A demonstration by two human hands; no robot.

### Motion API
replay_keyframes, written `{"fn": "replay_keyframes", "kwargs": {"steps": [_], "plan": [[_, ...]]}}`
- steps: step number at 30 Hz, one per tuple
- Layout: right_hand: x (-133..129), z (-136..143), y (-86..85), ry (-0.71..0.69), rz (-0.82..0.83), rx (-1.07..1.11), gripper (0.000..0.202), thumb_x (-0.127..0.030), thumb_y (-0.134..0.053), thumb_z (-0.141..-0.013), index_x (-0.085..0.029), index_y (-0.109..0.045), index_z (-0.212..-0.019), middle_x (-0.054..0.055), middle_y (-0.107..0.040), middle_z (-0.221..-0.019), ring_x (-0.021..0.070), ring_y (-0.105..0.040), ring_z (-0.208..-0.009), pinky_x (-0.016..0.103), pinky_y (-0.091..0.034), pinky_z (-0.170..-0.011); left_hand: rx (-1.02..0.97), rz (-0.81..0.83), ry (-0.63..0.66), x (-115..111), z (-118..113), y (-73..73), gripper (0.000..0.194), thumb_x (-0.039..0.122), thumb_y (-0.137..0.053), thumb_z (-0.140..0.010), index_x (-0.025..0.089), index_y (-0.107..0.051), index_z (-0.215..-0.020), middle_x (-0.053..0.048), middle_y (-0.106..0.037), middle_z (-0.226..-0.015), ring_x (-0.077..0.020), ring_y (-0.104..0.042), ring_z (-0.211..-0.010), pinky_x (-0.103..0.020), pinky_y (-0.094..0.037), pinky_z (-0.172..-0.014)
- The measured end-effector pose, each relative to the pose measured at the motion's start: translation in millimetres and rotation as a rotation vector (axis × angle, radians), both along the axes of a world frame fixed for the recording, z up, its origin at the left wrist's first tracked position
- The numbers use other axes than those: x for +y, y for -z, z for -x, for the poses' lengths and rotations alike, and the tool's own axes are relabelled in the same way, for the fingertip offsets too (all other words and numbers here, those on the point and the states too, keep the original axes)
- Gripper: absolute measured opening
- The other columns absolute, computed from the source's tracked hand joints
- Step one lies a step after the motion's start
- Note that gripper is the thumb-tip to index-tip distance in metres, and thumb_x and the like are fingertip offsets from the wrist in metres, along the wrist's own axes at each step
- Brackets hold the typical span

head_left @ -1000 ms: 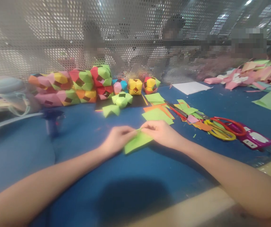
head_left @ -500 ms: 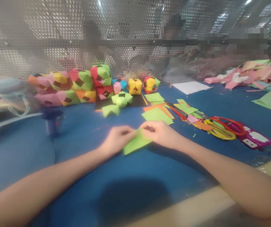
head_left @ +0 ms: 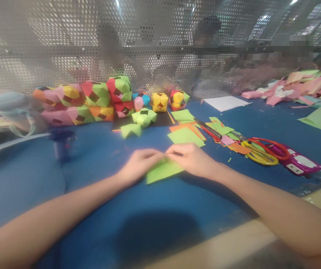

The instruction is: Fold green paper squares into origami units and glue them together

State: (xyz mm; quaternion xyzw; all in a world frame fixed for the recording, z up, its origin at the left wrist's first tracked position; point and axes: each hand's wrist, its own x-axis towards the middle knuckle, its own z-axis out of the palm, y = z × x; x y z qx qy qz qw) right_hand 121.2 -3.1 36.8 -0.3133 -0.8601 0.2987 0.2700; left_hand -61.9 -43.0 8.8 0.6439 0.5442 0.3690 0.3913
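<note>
A sheet of light green paper lies low over the blue table, its far edge pinched by both hands. My left hand is closed on the paper's left side, and my right hand is closed on its right side. The fingertips of the two hands nearly meet at the far edge and partly cover it. Just beyond my right hand are loose green sheets. A folded green piece and a green folded paper ball sit farther back.
Stacked colourful paper balls stand along a perforated metal screen. To the right lie paper scraps, yellow-handled scissors and a purple packet. A dark blue cup-like object stands at left. People are behind the screen.
The fingertips of both hands have come closer together along the paper's far edge. More of the paper's near part shows on the right. Other things stay in place.
</note>
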Motion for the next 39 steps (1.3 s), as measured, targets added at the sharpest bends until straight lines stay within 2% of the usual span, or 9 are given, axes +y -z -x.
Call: {"fn": "replay_keyframes", "kwargs": {"steps": [7,11,15,24,29,33,39], "plan": [[1,0,0.6,0.021,0.043,-0.012,0.018,-0.021,-0.052,-0.082,-0.016,-0.066,-0.072,0.000,-0.067,-0.071,0.0109,-0.056,-0.062,0.022,-0.042,-0.059,0.098,-0.086,0.009,-3,1,0.5,0.030,0.039,-0.052,-0.082,0.016,-0.070,-0.079,-0.003,-0.069,-0.078,-0.0138,-0.059,-0.072,-0.022,-0.042,-0.059],[2,-1,0.1,0.002,0.012,-0.015,0.017,-0.019,-0.053,-0.083,-0.016,-0.066,-0.072,-0.001,-0.067,-0.070,0.0103,-0.057,-0.062,0.021,-0.042,-0.059,0.087,-0.065,0.033,-3,-1,1.1,0.030,0.041,-0.054,-0.080,0.016,-0.070,-0.081,-0.003,-0.069,-0.078,-0.0133,-0.058,-0.069,-0.021,-0.043,-0.058],[1,-1,2.1,-0.046,-0.119,-0.028,0.016,-0.014,-0.053,-0.082,-0.016,-0.066,-0.074,0.001,-0.068,-0.073,0.0111,-0.059,-0.065,0.021,-0.043,-0.062,0.157,-0.103,0.052,-2,-2,3.8,0.023,0.034,-0.055,-0.080,0.016,-0.068,-0.081,-0.001,-0.068,-0.077,-0.0118,-0.057,-0.068,-0.020,-0.042,-0.057],[0,-2,9.4,-0.160,-0.436,-0.021,0.022,-0.018,-0.047,-0.089,-0.015,-0.066,-0.078,0.004,-0.067,-0.072,0.0121,-0.060,-0.065,0.023,-0.046,-0.062,0.247,-0.227,0.075,-7,-3,4.0,0.015,0.018,-0.051,-0.078,0.016,-0.065,-0.081,0.001,-0.067,-0.075,-0.0105,-0.058,-0.068,-0.020,-0.046,-0.064],[1,-3,11.1,-0.206,-0.508,0.010,0.024,-0.018,-0.044,-0.091,-0.013,-0.065,-0.082,0.006,-0.067,-0.074,0.0136,-0.061,-0.068,0.025,-0.047,-0.063,0.222,-0.223,0.056,-6,-2,3.9,0.017,0.022,-0.053,-0.079,0.016,-0.068,-0.085,-0.001,-0.070,-0.082,-0.0133,-0.062,-0.074,-0.023,-0.049,-0.071],[5,-6,6.3,-0.143,-0.475,0.010,0.024,-0.019,-0.044,-0.091,-0.014,-0.066,-0.081,0.005,-0.067,-0.074,0.0126,-0.060,-0.066,0.024,-0.047,-0.062,0.158,-0.161,0.061,-5,-1,1.9,0.030,0.035,-0.050,-0.085,0.019,-0.068,-0.103,-0.004,-0.070,-0.101,-0.0181,-0.063,-0.090,-0.027,-0.049,-0.081],[10,-8,1.3,-0.083,-0.402,0.011,0.023,-0.020,-0.046,-0.089,-0.017,-0.066,-0.078,0.002,-0.068,-0.072,0.0115,-0.059,-0.064,0.023,-0.045,-0.062,0.105,-0.116,0.086,-4,1,0.8,0.035,0.040,-0.045,-0.088,0.020,-0.068,-0.104,-0.003,-0.068,-0.110,-0.0196,-0.063,-0.097,-0.031,-0.047,-0.090]]}}
